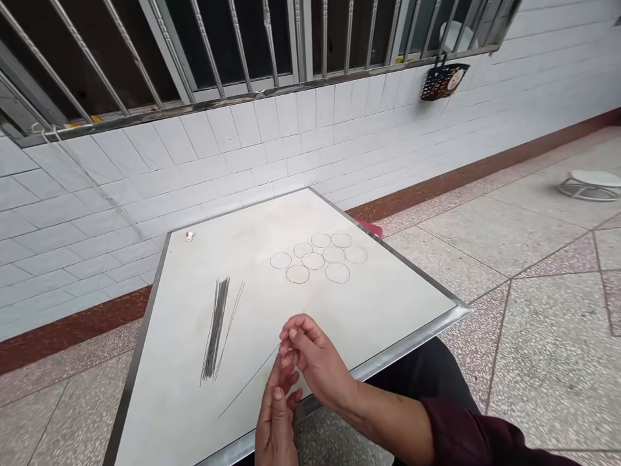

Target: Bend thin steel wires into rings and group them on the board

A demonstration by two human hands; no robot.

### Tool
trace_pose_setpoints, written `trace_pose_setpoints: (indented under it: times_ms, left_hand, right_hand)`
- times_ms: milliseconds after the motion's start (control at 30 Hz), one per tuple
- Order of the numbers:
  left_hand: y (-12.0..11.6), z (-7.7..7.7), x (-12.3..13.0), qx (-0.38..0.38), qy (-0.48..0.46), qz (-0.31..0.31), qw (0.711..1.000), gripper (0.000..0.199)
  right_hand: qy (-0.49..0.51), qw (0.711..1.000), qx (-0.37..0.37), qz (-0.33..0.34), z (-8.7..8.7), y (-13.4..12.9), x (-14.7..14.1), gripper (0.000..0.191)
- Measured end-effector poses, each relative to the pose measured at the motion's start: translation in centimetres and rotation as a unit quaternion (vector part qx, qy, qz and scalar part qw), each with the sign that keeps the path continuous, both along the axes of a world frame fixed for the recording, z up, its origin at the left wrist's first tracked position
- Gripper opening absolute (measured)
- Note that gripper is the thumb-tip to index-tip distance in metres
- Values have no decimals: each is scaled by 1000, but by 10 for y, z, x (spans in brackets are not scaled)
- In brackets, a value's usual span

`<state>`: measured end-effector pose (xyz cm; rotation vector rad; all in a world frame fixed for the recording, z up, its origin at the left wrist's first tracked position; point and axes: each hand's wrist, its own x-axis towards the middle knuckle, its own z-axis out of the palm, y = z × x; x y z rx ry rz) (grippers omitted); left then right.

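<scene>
A thin straight wire (249, 382) slants across the near part of the table, its upper end at my fingertips. My right hand (317, 362) is closed in a pinch at that end, thumb against the fingers. Just below and beside it, my left hand (279, 414) has its thumb apart from its stretched fingers, whose tips meet the right hand near the wire. To the left lies a bundle of straight dark wires (217, 330), with a few loose wires (229, 330) alongside. Farther back, several wire rings (313, 261) lie flat, some overlapping.
The white table (388, 291) has a metal edge. A small red-and-white object (189, 237) sits at its far left corner. Behind it stand a tiled wall (272, 155) and barred windows, with a black basket (444, 81) hanging there. A round white-topped stool (592, 184) is at right.
</scene>
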<state>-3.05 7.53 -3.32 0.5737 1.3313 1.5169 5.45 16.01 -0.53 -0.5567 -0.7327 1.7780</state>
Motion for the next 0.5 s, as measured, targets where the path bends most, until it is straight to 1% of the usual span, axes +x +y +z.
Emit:
trace_pose_setpoints:
  times_ms: [67, 200, 333, 433, 500]
  left_hand:
    - [1, 5, 9, 15, -30, 21, 999, 56]
    - [0, 8, 22, 5, -77, 56, 995, 52]
    - [-3, 12, 30, -6, -87, 93, 992, 46]
    - [-6, 17, 36, -3, -86, 117, 989, 42]
    - [-7, 20, 41, 2, -86, 116, 990, 40]
  right_hand:
    - [28, 998, -48, 24, -5, -15, 8, 29]
    - [28, 994, -84, 58, -10, -30, 25, 36]
    - [29, 996, -64, 63, -4, -37, 38, 38]
    - [22, 997, -42, 68, -1, -40, 42, 39]
    - [16, 997, -34, 67, -2, -43, 43, 39]
